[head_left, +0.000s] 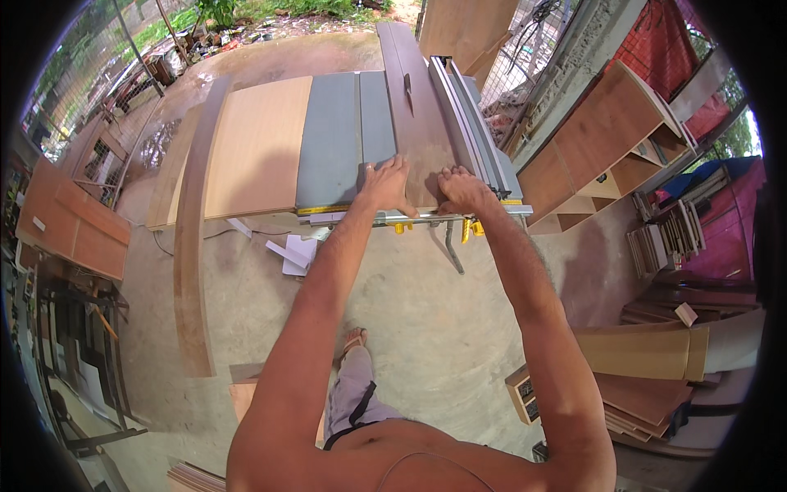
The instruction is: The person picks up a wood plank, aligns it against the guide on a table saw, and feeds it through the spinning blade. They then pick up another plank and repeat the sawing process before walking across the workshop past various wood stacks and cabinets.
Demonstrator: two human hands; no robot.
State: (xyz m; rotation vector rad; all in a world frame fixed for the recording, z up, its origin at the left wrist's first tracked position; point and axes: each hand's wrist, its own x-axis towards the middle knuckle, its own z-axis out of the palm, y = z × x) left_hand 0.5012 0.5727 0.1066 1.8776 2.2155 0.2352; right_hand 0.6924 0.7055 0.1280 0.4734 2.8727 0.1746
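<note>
A long brown wooden board lies lengthwise on the grey table saw, along the metal rip fence. A dark upright blade or riving knife stands in a slit in the board's far part. My left hand presses on the board's near left edge, thumb spread from the fingers. My right hand grips the board's near right end beside the fence, fingers curled over it. The undersides of both hands are hidden.
Left of the saw is a pale wooden table extension, with a long narrow board lying across it and overhanging its front. Yellow clamp-like parts sit under the saw's front rail. An open wooden cabinet stands right; stacked panels lie lower right.
</note>
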